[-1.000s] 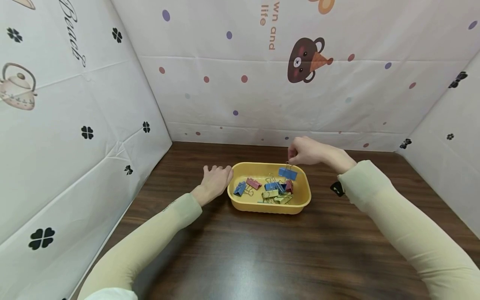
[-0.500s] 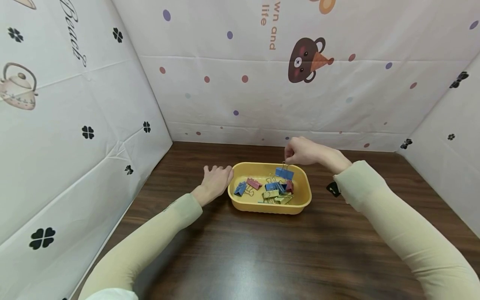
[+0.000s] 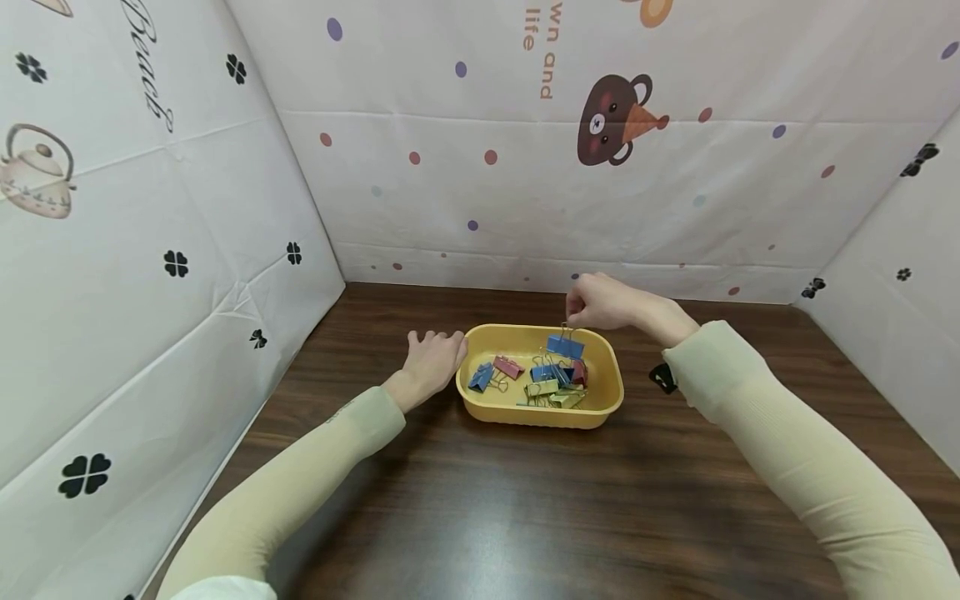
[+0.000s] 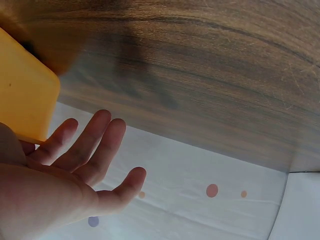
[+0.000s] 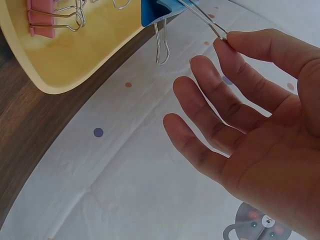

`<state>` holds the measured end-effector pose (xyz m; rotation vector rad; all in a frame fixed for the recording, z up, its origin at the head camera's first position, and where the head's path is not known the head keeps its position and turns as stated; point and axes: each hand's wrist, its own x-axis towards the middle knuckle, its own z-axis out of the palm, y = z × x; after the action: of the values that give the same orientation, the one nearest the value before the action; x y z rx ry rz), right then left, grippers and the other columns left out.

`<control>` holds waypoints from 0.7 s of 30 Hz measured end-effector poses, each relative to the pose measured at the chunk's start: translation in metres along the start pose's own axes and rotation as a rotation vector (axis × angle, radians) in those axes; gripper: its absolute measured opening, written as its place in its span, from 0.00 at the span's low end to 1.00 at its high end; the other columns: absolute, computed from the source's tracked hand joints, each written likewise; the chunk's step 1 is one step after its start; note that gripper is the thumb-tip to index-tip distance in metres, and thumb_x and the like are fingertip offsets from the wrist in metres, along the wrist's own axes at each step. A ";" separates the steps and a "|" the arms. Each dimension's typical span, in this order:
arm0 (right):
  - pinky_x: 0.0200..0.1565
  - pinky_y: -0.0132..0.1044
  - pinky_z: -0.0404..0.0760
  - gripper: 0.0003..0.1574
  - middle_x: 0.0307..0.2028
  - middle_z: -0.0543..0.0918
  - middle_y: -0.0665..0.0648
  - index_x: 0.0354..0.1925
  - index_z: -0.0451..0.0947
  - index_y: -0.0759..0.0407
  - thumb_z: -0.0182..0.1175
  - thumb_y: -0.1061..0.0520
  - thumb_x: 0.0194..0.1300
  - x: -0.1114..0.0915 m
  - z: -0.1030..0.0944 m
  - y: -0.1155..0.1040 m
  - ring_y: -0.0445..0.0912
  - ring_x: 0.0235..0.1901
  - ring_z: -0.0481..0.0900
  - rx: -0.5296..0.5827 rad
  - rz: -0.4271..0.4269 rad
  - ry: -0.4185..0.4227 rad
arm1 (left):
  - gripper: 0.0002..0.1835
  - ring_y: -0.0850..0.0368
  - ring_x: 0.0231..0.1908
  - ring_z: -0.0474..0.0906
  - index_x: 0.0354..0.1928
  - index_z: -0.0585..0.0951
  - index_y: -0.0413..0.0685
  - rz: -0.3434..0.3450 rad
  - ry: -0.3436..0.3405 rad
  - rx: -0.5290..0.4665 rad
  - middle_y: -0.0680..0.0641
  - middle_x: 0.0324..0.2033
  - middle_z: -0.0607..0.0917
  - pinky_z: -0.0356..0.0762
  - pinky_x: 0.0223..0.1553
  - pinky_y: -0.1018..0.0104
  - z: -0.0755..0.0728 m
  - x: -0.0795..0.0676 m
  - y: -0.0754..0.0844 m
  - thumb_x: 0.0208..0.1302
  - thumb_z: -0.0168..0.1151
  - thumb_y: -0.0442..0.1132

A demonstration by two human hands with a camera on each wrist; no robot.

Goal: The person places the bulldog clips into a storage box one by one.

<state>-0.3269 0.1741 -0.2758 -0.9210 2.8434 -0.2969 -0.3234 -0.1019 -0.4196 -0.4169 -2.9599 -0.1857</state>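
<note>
My right hand [image 3: 606, 302] is above the far right rim of the yellow tray [image 3: 492, 412]. Its thumb and index finger pinch one wire handle of a blue binder clip [image 3: 565, 346], which hangs over the tray. The other fingers spread away from the clip in the right wrist view, where its second handle dangles free. At the tray's left end is my left hand [image 3: 429, 363], against the rim, its fingers loosely extended; the thumb is hidden in the left wrist view. Inside the tray lie several binder clips: a pink one [image 3: 508, 367], a blue one [image 3: 481, 377] and a yellow one [image 3: 542, 388].
The tray stands on a dark wooden table [image 3: 480, 500]. White printed sheets form a back wall [image 3: 420, 192] close behind it and side walls at left [image 3: 112, 333] and right. A black object [image 3: 663, 378] shows beside the right cuff.
My right hand has shifted slightly left, carrying the blue binder clip with it over the tray. The left hand and the tray stay where they were.
</note>
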 end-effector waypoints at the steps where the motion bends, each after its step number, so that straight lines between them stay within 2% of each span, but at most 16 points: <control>1: 0.28 0.34 0.68 0.08 0.20 0.82 0.56 0.27 0.84 0.60 0.58 0.62 0.57 0.000 0.000 0.000 0.41 0.19 0.69 0.001 0.001 -0.002 | 0.22 0.44 0.42 0.78 0.45 0.77 0.50 0.000 -0.001 0.000 0.44 0.39 0.86 0.63 0.53 0.38 0.000 0.000 0.000 0.77 0.33 0.50; 11: 0.28 0.34 0.69 0.09 0.23 0.84 0.59 0.27 0.84 0.60 0.57 0.62 0.58 0.002 0.001 -0.002 0.42 0.20 0.70 0.010 0.002 -0.016 | 0.22 0.44 0.43 0.77 0.44 0.77 0.50 -0.001 -0.013 -0.007 0.44 0.39 0.86 0.62 0.55 0.36 -0.002 -0.001 0.001 0.78 0.31 0.50; 16: 0.29 0.35 0.70 0.09 0.21 0.82 0.54 0.25 0.83 0.58 0.57 0.62 0.57 0.002 0.001 -0.001 0.42 0.21 0.71 -0.001 -0.013 0.011 | 0.22 0.44 0.42 0.77 0.44 0.77 0.50 0.000 -0.010 -0.006 0.44 0.39 0.86 0.63 0.54 0.37 -0.002 -0.001 0.000 0.77 0.32 0.50; 21: 0.28 0.35 0.69 0.09 0.18 0.79 0.51 0.24 0.82 0.61 0.57 0.63 0.56 -0.003 -0.001 0.004 0.41 0.19 0.70 0.007 -0.023 0.044 | 0.22 0.44 0.42 0.77 0.45 0.77 0.50 -0.001 -0.010 -0.009 0.43 0.39 0.86 0.62 0.54 0.37 -0.002 -0.002 0.000 0.77 0.32 0.50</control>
<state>-0.3267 0.1794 -0.2759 -0.9585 2.8711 -0.3342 -0.3215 -0.1023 -0.4175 -0.4194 -2.9702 -0.1979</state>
